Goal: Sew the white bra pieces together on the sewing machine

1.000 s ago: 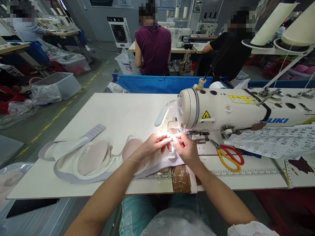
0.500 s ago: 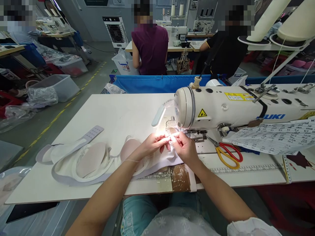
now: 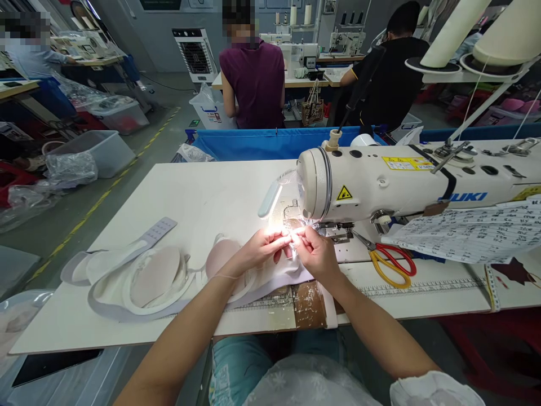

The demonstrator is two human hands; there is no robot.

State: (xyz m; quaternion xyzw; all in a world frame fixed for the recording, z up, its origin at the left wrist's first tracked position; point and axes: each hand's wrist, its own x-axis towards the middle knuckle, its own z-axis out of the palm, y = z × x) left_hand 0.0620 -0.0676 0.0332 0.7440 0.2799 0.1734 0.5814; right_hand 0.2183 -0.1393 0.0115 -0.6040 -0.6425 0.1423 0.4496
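A white bra (image 3: 190, 282) with pale pink cups lies across the table, one hook-and-eye strap end stretched out to the left. Its right end runs under both hands. My left hand (image 3: 264, 251) has its fingers pinched at the bra's edge, just in front of the sewing machine (image 3: 359, 183). Close beside it, my right hand (image 3: 313, 251) pinches the same edge, fingertips nearly meeting the left ones. Bright lamp light washes out the spot between them, so the exact bit held is unclear. Scissors (image 3: 391, 262) with red and yellow handles lie to the right of my right hand.
Handwritten paper sheets (image 3: 473, 234) hang over the machine's right side. A measuring tape (image 3: 492, 287) crosses the table edge. Thread cones (image 3: 459, 34) stand above right. Behind the table is a blue cloth trough (image 3: 262, 144), and two people sit beyond it. Plastic bins (image 3: 97, 152) stand on the floor left.
Both hands stay pinched at nearly the same spot on the bra. The whole view has shifted slightly; the person in black at the back shows a little more of the head.
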